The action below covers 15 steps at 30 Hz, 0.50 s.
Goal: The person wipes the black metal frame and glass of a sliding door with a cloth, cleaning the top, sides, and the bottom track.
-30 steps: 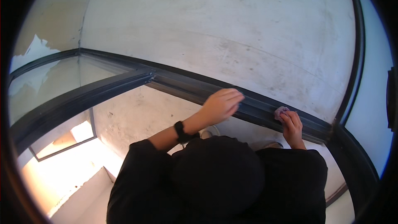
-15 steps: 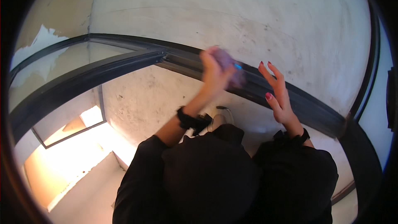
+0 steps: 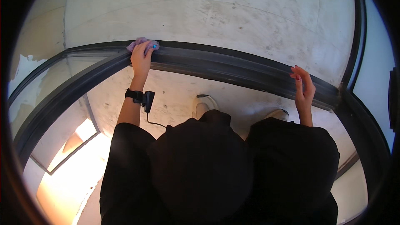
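A crumpled purple cloth (image 3: 145,41) lies against the dark metal frame rail (image 3: 216,60), close to where a second dark bar joins it. My left hand (image 3: 141,61) is closed on the cloth and presses it to the rail; a small bright blue spot shows by the thumb. Over the right part of the same rail, my right hand (image 3: 305,87) is held up with loosely bent fingers apart and nothing in it. Whether it touches the rail I cannot tell.
Beyond the rail spreads a pale, stained floor (image 3: 200,16). A dark upright frame bar (image 3: 362,127) borders the right side. My shoes (image 3: 204,106) stand on the near side. A bright patch of light (image 3: 79,179) falls at lower left, by a thin-framed panel (image 3: 73,154).
My left hand has moved left along the rail with the cloth, to the bar joint. My right hand has shifted right and its fingers are more bent. The view has shifted too.
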{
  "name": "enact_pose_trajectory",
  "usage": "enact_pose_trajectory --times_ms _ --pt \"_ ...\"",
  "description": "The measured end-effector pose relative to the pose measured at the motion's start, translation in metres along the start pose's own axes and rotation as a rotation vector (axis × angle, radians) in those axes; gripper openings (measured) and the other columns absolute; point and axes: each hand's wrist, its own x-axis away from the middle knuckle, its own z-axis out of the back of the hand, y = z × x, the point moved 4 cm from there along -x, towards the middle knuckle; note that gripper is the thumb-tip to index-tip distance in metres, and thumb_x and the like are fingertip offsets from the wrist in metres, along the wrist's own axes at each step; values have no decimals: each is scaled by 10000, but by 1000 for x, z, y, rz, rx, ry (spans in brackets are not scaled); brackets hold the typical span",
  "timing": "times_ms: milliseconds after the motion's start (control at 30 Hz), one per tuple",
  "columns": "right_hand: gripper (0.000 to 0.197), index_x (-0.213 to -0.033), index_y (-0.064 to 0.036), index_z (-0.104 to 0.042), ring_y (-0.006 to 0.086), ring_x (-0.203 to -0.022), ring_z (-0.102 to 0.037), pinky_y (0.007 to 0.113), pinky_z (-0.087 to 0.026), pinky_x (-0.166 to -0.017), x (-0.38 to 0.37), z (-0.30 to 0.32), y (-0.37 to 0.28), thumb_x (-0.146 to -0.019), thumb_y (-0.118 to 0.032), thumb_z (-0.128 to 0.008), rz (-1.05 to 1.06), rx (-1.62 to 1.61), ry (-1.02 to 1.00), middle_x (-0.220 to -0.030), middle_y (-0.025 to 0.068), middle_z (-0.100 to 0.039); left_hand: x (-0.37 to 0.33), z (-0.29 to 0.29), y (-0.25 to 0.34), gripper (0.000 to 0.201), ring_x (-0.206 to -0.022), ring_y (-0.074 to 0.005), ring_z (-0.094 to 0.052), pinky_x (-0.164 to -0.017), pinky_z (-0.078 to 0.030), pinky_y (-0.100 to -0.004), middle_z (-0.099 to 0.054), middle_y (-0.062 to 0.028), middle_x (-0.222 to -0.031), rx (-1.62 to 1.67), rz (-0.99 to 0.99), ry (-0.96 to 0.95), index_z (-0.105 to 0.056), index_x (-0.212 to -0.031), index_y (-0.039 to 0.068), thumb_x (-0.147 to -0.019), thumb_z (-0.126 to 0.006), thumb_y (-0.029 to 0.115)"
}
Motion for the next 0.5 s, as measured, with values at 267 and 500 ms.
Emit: enact_pose_trajectory --times_ms 267,500 --pt "230 -1113 31 -553 140 -887 -560 264 -432 -830 14 -5 28 -945 -86 -448 -129 -94 49 -1033 112 -625 25 -67 149 237 -836 -187 -622 -870 -411 -301 -668 -28 -845 348 -334 -164 -675 -929 128 -699 -721 90" --pt "300 -1162 30 -526 190 -1052 -556 300 -394 -940 -1 3 -10 -874 0 -453 53 36 -70 -1128 131 -594 38 -133 293 162 -854 -191 -613 -830 -408 -332 -662 -14 -851 724 -534 -529 -680 -863 130 -702 -692 121"
